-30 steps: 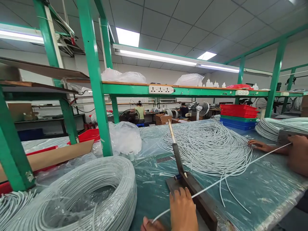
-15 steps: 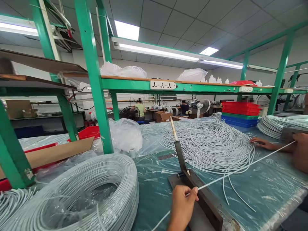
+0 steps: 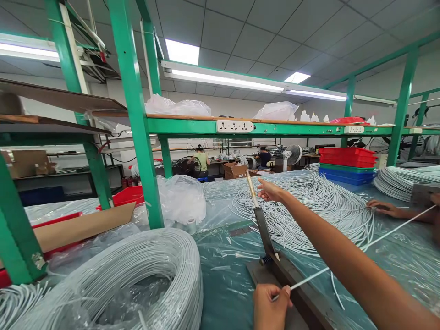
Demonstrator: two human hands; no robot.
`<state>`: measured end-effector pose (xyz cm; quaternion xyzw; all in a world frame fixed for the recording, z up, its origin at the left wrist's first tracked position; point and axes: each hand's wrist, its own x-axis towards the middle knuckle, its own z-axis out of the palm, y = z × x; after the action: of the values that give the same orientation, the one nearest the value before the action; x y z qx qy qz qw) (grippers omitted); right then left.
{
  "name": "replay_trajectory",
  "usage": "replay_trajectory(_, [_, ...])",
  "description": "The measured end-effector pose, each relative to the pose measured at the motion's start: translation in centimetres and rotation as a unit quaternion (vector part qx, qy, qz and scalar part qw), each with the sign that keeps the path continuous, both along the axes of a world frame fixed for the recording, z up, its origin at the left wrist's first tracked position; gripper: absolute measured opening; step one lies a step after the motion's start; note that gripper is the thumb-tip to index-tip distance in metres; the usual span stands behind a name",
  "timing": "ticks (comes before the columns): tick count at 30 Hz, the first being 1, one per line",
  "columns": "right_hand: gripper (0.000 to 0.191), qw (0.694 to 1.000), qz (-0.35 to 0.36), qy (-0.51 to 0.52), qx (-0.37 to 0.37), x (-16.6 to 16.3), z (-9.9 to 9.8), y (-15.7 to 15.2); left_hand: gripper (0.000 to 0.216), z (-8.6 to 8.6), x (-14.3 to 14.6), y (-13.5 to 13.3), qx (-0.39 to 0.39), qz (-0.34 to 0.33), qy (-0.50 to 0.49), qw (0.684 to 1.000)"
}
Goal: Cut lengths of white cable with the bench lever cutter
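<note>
My left hand (image 3: 272, 305) is closed in a pinch on a thin white cable (image 3: 311, 278). The cable runs over the dark blade arm of a lever cutter (image 3: 299, 286) and stretches off to the right. My right hand (image 3: 269, 190) is reached forward beside the cutter's light-coloured handle (image 3: 252, 188), fingers loosely apart and holding nothing. Whether its fingertips touch the handle I cannot tell. The handle stands raised and tilted. Behind my right forearm lies a wide, loose coil of white cable (image 3: 309, 197).
A wrapped cable coil (image 3: 182, 266) fills the near left. At the right, another person's hand (image 3: 381, 207) rests by the loose coil. Stacked red and blue trays (image 3: 347, 158) stand behind it. Green shelf posts (image 3: 137, 114) rise at left, beside a plastic bag (image 3: 182, 197).
My right arm has come into view from the right and extended to the cutter's handle. My left hand keeps its pinch on the cable. The view has shifted slightly.
</note>
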<state>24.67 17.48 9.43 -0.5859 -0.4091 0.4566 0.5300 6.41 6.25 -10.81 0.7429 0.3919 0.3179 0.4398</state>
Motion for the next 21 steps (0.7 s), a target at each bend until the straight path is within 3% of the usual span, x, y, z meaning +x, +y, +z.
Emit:
replay_trajectory(6, [0.057,0.997,0.048,0.063,-0.018,-1.1,-0.9,1.5,0.054,0.3,0.1,0.1,-0.004,0.015,-0.024,1.0])
replay_trajectory(11, [0.058,0.995,0.04,0.095,0.004,-0.7,-0.1,0.0,0.047,0.2,0.2,0.2,0.003,0.039,-0.004,0.999])
replay_trajectory(17, [0.056,0.99,0.045,0.125,0.039,0.4,1.6,-7.0,0.04,0.8,0.4,-0.2,-0.025,0.05,-0.02,0.998])
replay_trajectory(21, [0.048,0.992,0.03,0.121,0.028,0.7,0.7,-14.5,0.039,2.0,0.2,-0.7,-0.043,0.021,-0.012,0.999])
